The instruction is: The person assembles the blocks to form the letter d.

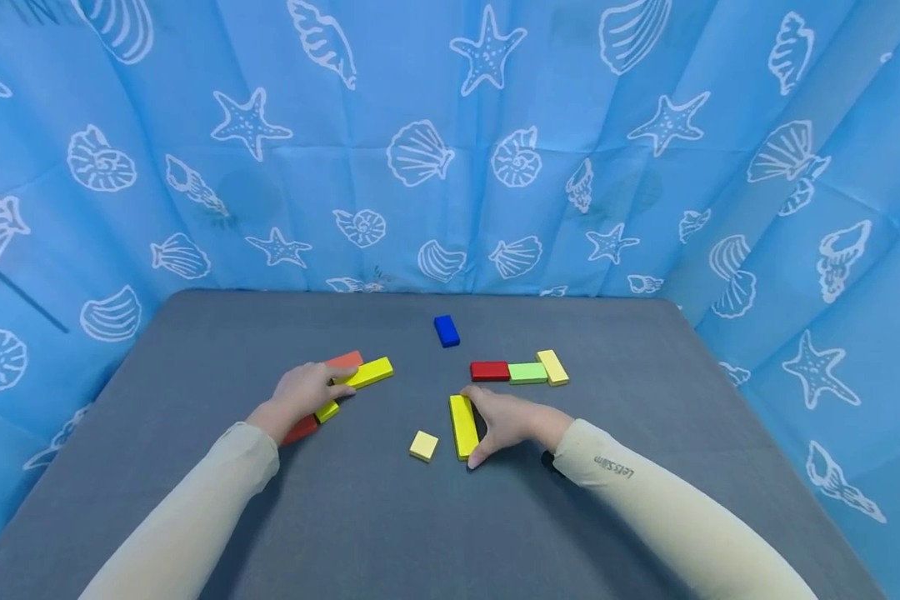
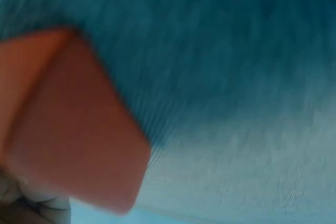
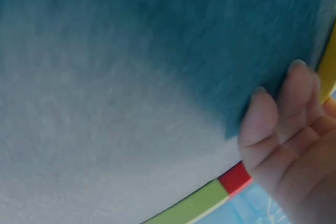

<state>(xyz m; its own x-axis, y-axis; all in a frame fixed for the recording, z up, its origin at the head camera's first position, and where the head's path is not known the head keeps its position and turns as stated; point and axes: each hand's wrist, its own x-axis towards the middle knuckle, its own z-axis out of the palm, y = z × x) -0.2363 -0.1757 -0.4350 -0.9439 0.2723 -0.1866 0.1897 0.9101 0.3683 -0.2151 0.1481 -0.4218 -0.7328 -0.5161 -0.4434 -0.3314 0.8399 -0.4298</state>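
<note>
My left hand [image 1: 305, 396] pinches the near end of a yellow block [image 1: 373, 372], between thumb and index finger. Behind that hand lies an orange block [image 1: 347, 360], partly hidden. Under the wrist are a small yellow block [image 1: 327, 411] and a red block [image 1: 301, 429]. In the left wrist view an orange-red block [image 2: 79, 129] looms close, with curled fingers [image 2: 37, 208] below it. My right hand [image 1: 501, 419] spans a long yellow block [image 1: 463, 427], index finger at its far end and thumb at its near end. The right wrist view catches that hand's bent fingers [image 3: 283, 114].
Between the hands sits a pale yellow block [image 1: 423, 446]. A blue block [image 1: 446, 331] lies farther back. Right of it, a red block [image 1: 489, 371], a green block [image 1: 528, 373] and a slanted pale yellow block [image 1: 552, 367] form a row. A blue curtain [image 1: 420, 208] hangs behind the grey table [image 1: 390, 533].
</note>
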